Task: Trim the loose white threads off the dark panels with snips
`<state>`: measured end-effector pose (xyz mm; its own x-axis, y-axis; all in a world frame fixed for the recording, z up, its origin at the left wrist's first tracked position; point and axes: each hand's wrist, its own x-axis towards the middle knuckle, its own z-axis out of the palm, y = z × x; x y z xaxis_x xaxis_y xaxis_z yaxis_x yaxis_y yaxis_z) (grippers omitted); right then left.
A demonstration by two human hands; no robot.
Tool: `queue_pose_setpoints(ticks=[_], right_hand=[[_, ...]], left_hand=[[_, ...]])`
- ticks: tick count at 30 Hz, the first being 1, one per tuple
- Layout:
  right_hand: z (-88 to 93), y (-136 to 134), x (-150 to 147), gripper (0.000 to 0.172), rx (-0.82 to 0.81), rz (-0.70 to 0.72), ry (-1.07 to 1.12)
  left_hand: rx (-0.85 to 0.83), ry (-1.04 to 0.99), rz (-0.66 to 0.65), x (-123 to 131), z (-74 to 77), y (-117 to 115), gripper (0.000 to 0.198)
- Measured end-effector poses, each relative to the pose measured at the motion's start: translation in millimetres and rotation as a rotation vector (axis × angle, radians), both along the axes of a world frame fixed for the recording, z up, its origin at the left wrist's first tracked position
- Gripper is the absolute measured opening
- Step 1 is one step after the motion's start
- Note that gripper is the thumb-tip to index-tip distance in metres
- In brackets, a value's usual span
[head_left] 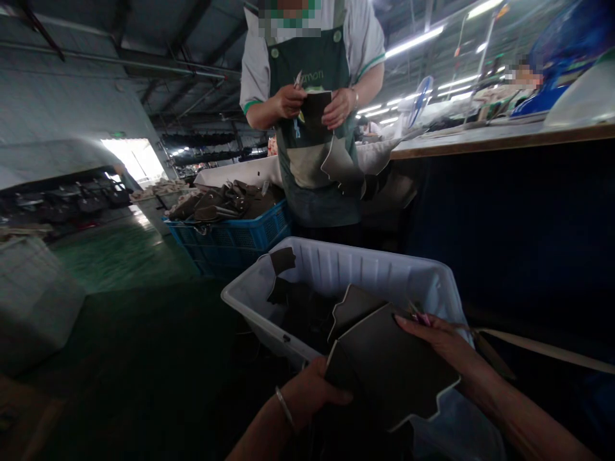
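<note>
My left hand (314, 390) grips the near left edge of a dark grey cut leather piece (389, 368) with notched corners. My right hand (439, 339) lies along the piece's far right edge, fingers stretched over it, with a small pink-handled tool (421, 316) showing beside the fingers. The piece is held over a white plastic bin (336, 266) that holds several more dark cut pieces (298, 307). A bracelet sits on my left wrist.
A co-worker in a green apron (312, 128) stands across the bin, holding a dark piece in both hands. A blue crate (235, 240) of dark pieces stands behind on the left. A long workbench (504, 137) runs along the right. Green floor lies to the left.
</note>
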<state>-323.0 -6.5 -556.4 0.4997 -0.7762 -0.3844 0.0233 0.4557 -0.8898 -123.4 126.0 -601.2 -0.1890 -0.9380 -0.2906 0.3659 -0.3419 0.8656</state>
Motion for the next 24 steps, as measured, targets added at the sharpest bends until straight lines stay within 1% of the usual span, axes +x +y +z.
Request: queue_pose_setpoints(ticks=[3, 5, 8, 9, 11, 12, 13, 14, 16, 18, 19, 20, 22, 24], right_hand=[[-5.4, -3, -5, 0.039, -0.003, 0.023, 0.011], [-13.6, -8, -8, 0.044, -0.054, 0.045, 0.038], [-29.3, -22, -15, 0.05, -0.176, 0.112, 0.131], [-33.1, -28, -18, 0.051, -0.251, 0.128, 0.22], [-34.8, -38, -25, 0.046, -0.481, 0.109, 0.498], [-31.8, -41, -28, 0.042, -0.615, 0.086, 0.628], [-26.4, -42, -31, 0.04, -0.736, 0.06, 0.71], [-18.9, -39, -33, 0.038, -0.825, 0.052, 0.74], [-1.3, -24, -30, 0.039, -0.895, 0.099, 0.645], [13.0, 1, -21, 0.041, -0.9, 0.276, 0.573], [17.0, 14, -14, 0.043, -0.889, 0.409, 0.548], [18.4, 26, -7, 0.042, -0.892, 0.481, 0.527], [14.4, 43, 7, 0.045, -0.886, 0.578, 0.58], [5.2, 47, 17, 0.048, -0.9, 0.609, 0.659]], left_hand=[[-0.051, 0.073, -0.021, -2, 6.2, -2, 0.059], [-0.075, 0.112, -0.041, -4, 8.1, -3, 0.067], [-0.066, 0.151, -0.056, -6, 7.1, -4, 0.061], [-0.061, 0.155, -0.048, -6, 6.5, -5, 0.057], [-0.057, 0.122, -0.018, -6, 6.3, -6, 0.052], [-0.051, 0.089, 0.004, -6, 6.6, -7, 0.052], [-0.038, 0.051, 0.027, -7, 7.0, -8, 0.053], [-0.021, 0.011, 0.049, -7, 7.3, -10, 0.055], [0.012, -0.045, 0.078, -8, 6.7, -13, 0.059], [0.022, -0.073, 0.081, -10, 4.1, -17, 0.057], [0.005, -0.081, 0.079, -10, 2.3, -19, 0.054], [-0.018, -0.085, 0.079, -11, 0.6, -20, 0.051], [-0.044, -0.106, 0.081, -11, -1.6, -21, 0.048], [-0.07, -0.142, 0.063, -10, -1.9, -21, 0.051]])
